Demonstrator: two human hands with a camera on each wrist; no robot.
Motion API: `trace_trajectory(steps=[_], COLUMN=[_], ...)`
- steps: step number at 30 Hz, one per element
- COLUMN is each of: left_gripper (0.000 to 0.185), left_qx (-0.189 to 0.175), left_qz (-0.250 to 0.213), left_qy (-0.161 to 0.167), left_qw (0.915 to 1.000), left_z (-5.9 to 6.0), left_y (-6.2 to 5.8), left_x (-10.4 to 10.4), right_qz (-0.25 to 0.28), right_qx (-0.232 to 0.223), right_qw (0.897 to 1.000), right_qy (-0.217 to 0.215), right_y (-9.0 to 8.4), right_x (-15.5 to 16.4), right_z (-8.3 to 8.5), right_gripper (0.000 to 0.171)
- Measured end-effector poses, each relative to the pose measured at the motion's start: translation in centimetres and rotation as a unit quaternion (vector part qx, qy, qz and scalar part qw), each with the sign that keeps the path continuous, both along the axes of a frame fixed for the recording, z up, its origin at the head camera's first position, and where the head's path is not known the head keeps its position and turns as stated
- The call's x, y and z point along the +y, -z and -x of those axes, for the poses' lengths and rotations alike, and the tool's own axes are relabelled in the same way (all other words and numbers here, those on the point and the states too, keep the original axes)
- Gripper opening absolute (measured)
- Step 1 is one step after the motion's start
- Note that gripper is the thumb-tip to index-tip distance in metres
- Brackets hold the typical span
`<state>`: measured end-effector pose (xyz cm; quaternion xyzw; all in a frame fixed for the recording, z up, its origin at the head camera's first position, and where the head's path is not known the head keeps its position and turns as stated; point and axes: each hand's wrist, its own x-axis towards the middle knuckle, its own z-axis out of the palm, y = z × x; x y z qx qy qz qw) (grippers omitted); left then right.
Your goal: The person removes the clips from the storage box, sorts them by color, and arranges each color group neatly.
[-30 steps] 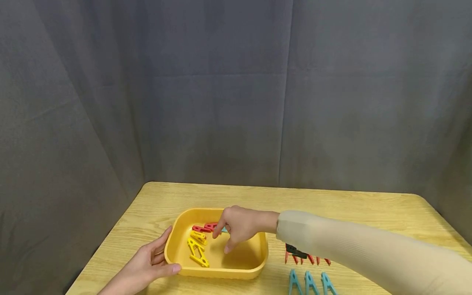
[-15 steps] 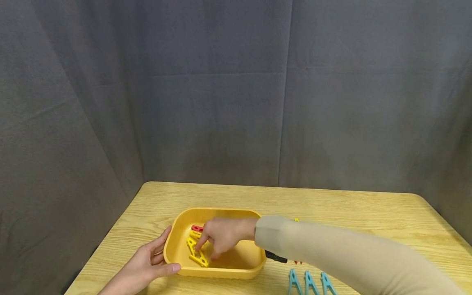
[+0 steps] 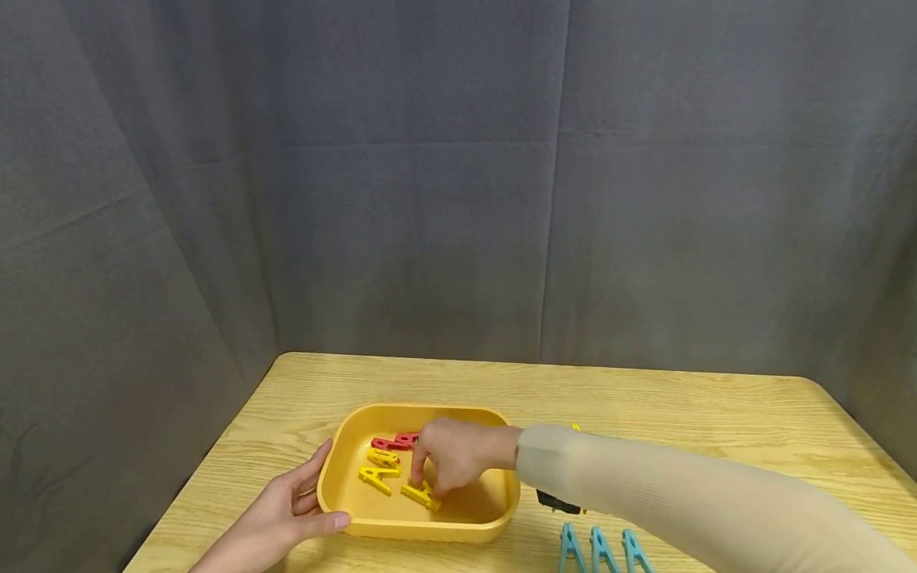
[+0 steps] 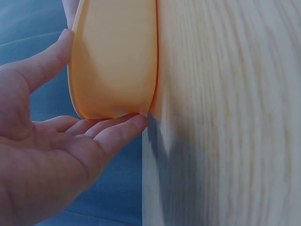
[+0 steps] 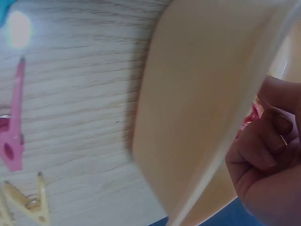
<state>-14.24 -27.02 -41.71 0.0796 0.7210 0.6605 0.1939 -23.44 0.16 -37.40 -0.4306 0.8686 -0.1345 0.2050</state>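
So there's a wooden table [image 3: 688,414] with a grey curtain [image 3: 458,175] behind it, and a yellow tub [image 3: 494,509] sits at the near left. The left hand [image 3: 275,517] rests flat against the tub's left wall, fingers straight and relaxed, thumb on the near rim, just steadying it. The right hand [image 3: 451,458] is down inside the tub with its fingers curled, pinching a yellow peg [image 3: 421,495] near the bottom. Looks like a sorting job that's partly done: three blue pegs [image 3: 600,551] are lined up in a neat row on the table at the near right, with something dark and a bit of yellow mostly hidden behind the sleeve [image 3: 680,501]. Left in the tub are two more yellow pegs [image 3: 380,468] and a couple of red pegs [image 3: 396,441] at the far side.
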Motion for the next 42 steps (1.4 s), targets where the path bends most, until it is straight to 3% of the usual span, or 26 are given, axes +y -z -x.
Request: trace_trajectory(steps=[10, 15, 21, 25, 29, 35, 38, 42], left_gripper=[0.108, 0.109, 0.109, 0.108, 0.109, 0.109, 0.109, 0.108], left_qx=[0.001, 0.000, 0.003, 0.002, -0.002, -0.002, -0.001, 0.003], left_qz=[-0.001, 0.002, 0.001, 0.000, 0.002, 0.001, -0.002, -0.007], left_qy=[0.005, 0.006, 0.006, 0.006, 0.006, 0.003, 0.004, 0.008], left_qw=[1.0000, 1.0000, 1.0000, 1.0000, 1.0000, 1.0000, 1.0000, 0.9999], left_z=[0.1, 0.1, 0.0, 0.1, 0.1, 0.1, 0.1, 0.1], left_y=[-0.1, -0.1, 0.0, 0.0, 0.1, 0.0, 0.0, 0.0], left_x=[-0.2, -0.2, -0.2, -0.2, -0.2, -0.1, -0.1, -0.1], right_qz=[-0.033, -0.026, -0.008, 0.011, -0.009, -0.019, -0.001, 0.014], right_qx=[0.064, 0.070, 0.085, 0.070, 0.060, 0.094, 0.097, 0.064], right_qw=[0.996, 0.995, 0.993, 0.995, 0.998, 0.992, 0.990, 0.992], right_qy=[0.053, 0.061, 0.085, 0.067, 0.032, 0.081, 0.104, 0.110], right_y=[0.1, 0.2, 0.4, 0.3, 0.2, 0.6, 0.9, 1.1], right_x=[1.3, 1.5, 1.9, 1.9, 1.9, 2.1, 2.3, 2.7], right_z=[0.2, 0.2, 0.2, 0.5, 0.5, -0.2, -0.5, -0.5], right_gripper=[0.021, 0.017, 0.026, 0.014, 0.031, 0.020, 0.032, 0.054])
